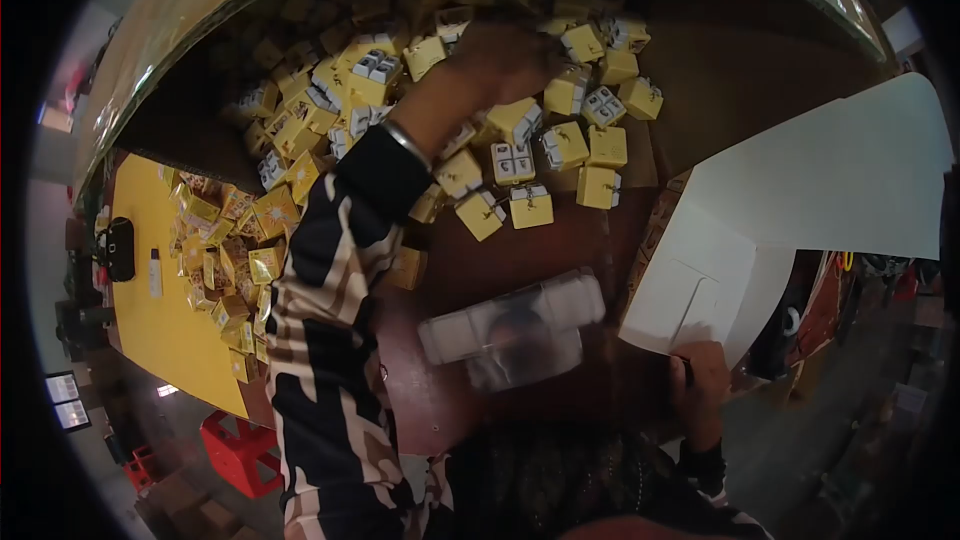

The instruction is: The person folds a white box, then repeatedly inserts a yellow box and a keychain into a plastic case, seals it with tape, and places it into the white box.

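Note:
My left hand (515, 60) reaches over a heap of small yellow boxes (532, 207) with white parts, inside a large open carton (720, 90). Its fingers are dark and blurred, so whether they hold a box cannot be made out. My right hand (700, 380) is at the lower edge of an open white box (725, 260), fingers curled against that edge. The white box has a large raised flap and leans beside the carton. Between my arms, a clear plastic tray (515, 330) with several compartments lies on the dark red table (420, 390).
At left, a yellow tabletop (150, 330) bears a pile of shiny yellow-orange packets (235, 250), a black case (120, 248) and a small white bottle (155, 272). A red stool (240, 450) stands below it. Dark items (785, 325) are beyond the white box.

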The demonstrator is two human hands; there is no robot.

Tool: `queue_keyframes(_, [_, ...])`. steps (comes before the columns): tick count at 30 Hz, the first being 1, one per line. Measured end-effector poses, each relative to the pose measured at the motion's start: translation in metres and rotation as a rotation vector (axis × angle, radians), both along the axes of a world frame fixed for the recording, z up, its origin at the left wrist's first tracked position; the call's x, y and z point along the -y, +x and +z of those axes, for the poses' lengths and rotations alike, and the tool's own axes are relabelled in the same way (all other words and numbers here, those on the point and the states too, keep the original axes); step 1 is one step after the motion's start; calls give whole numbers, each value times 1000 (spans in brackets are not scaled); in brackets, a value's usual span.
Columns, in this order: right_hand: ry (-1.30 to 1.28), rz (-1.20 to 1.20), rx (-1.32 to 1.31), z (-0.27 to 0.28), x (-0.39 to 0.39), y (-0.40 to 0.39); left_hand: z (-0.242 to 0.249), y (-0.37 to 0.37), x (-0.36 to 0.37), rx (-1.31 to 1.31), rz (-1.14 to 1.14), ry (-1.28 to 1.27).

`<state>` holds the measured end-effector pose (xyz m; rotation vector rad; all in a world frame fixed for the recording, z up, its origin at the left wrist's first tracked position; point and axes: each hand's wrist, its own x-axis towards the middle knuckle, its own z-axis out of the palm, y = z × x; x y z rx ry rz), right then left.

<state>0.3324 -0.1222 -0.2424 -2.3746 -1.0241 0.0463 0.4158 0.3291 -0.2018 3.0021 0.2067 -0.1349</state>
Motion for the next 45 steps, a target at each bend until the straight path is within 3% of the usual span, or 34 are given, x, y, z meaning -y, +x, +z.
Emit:
queue_keyframes(4, [-29, -6, 17, -4, 1, 1, 47, -18, 13, -62, 37, 22])
queue_keyframes(5, [-15, -19, 19, -4, 0, 2, 26, -8, 0, 197, 162, -183])
queue_keyframes(7, [-12, -20, -26, -3, 0, 2, 39, 36, -28, 463, 22, 1])
queue_keyframes(12, [1, -64, -62, -3, 0, 1, 62, 78, -49, 420, -109, 254])
queue_keyframes(22, [3, -50, -88, -5, 5, 4, 42, 99, -99, 219, -354, 861])
queue_keyframes(24, [24, -53, -79, -4, 4, 4, 18, 69, -111, 447, -384, 471])
queue_keyframes(25, [31, -50, -62, -3, 3, 5, 15, 64, -109, 438, -383, 472])
queue_keyframes(27, [44, -35, -32, -3, 3, 8, 5, 52, -100, 350, 58, 200])
queue_keyframes(28, [58, -20, 2, -4, 3, 7, 5, 43, -98, 333, 64, 191])
queue_keyframes(32, [50, 47, 21, -5, 9, 9, 9, -14, -68, 154, 184, -124])
queue_keyframes(34, [44, 64, 49, -3, 7, 14, 34, -26, -49, -213, 445, -228])
queue_keyframes(35, [27, 93, 90, -4, 7, 14, 31, -33, -57, -212, 447, -241])
queue_keyframes(37, [1, 135, 148, -8, 9, 19, 29, -47, -70, -192, -130, 379])
queue_keyframes(38, [22, 171, 168, -9, 10, 22, 28, -56, -62, -180, -121, 368])
queue_keyframes(40, [30, 209, 181, -11, 18, 22, 42, -89, -10, 457, 127, 106])
queue_keyframes(41, [49, 246, 187, -10, 21, 23, 44, -108, 5, 672, 1, 20])
queue_keyframes(45, [67, 296, 172, -11, 26, 22, 38, -216, 79, 738, 130, -62])
